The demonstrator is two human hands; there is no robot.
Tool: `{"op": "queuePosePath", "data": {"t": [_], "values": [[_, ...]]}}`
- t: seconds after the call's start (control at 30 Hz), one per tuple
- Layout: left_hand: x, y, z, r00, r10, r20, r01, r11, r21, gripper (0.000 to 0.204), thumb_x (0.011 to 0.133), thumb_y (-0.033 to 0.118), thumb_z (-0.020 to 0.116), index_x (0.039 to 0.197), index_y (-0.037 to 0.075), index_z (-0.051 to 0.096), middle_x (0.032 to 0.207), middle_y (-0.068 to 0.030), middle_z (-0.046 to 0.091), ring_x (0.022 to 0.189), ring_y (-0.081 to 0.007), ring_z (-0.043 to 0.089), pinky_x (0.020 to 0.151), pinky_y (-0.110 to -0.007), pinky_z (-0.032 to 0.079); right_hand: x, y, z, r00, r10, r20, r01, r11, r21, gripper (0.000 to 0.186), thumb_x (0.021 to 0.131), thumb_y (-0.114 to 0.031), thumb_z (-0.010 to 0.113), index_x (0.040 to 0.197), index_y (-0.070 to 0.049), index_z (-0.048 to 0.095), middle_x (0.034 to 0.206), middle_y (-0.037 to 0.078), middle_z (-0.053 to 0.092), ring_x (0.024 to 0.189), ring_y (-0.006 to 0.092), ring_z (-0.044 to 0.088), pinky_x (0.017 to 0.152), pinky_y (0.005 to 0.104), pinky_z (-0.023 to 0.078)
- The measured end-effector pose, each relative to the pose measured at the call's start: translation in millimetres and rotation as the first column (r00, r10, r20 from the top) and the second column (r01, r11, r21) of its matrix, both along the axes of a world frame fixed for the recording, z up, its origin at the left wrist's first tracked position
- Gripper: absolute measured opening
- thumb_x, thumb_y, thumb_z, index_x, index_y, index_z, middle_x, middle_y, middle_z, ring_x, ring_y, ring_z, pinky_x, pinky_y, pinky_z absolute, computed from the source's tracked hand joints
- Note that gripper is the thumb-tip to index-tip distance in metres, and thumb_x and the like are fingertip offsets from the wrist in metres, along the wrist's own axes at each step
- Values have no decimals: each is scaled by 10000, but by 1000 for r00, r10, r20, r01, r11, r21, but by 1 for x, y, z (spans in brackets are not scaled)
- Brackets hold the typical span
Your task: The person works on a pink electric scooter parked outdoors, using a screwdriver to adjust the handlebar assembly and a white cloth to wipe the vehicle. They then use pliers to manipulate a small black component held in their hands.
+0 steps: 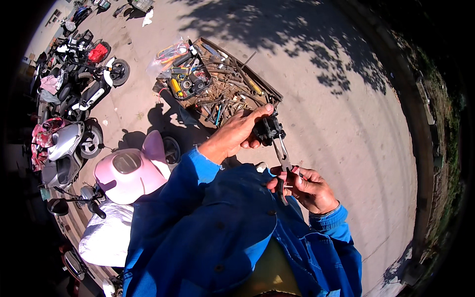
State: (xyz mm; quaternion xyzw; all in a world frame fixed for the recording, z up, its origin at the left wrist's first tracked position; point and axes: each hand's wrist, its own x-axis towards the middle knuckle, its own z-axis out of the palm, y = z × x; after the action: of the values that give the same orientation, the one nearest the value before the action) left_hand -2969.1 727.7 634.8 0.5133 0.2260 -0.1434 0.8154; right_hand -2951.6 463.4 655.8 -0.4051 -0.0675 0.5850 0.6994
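Observation:
My left hand point(236, 132) is closed round a small black part point(268, 129), its thumb lying along the top. The part looks like a moulded block with openings; its exact kind I cannot make out. My right hand point(312, 189) grips long-nosed pliers point(284, 161) by their red and dark handles. The jaws of the pliers stand slightly apart and point up at the near side of the black part, appearing to touch it. Both hands are in front of my blue jacket, above the ground.
Beyond my hands stands a box of tools point(232, 81) with loose metal pieces and a black tray point(190, 81). A pink scooter point(131, 175) is close on my left. Several other scooters point(94, 91) are parked farther left. A kerb point(420, 148) runs along the right.

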Motion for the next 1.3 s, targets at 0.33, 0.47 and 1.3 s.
{"op": "queuePosePath", "data": {"t": [0.33, 0.47, 1.3], "values": [[-1, -7, -1, 1000, 28, -5, -28, 999, 30, 488, 964, 581, 619, 846, 109, 585, 628, -5, 572, 451, -81, 494, 395, -216, 320, -13, 6, -10, 964, -66, -256, 103, 985, 136, 536, 1053, -275, 548, 1450, 74, 457, 1324, 263, 605, 1201, 339, 623, 1013, 488, 509], [0, -9, -2, 997, 26, 71, -33, 994, 104, 523, 978, 577, 596, 783, 92, 606, 627, 10, 566, 476, -68, 500, 404, -224, 324, -20, 12, -7, 918, -65, -392, 145, 973, 179, 572, 1052, -288, 540, 1487, 58, 404, 1384, 260, 556, 1262, 372, 587, 1053, 590, 482], [8, -20, 0, 948, 178, 265, -238, 948, 211, 468, 1004, 523, 574, 993, 60, 643, 750, 20, 594, 561, -56, 552, 483, -201, 432, -30, 16, -12, 812, -15, -583, 228, 929, 292, 590, 1052, -324, 535, 1496, 39, 398, 1304, 240, 620, 1121, 251, 645, 908, 363, 543]]}}
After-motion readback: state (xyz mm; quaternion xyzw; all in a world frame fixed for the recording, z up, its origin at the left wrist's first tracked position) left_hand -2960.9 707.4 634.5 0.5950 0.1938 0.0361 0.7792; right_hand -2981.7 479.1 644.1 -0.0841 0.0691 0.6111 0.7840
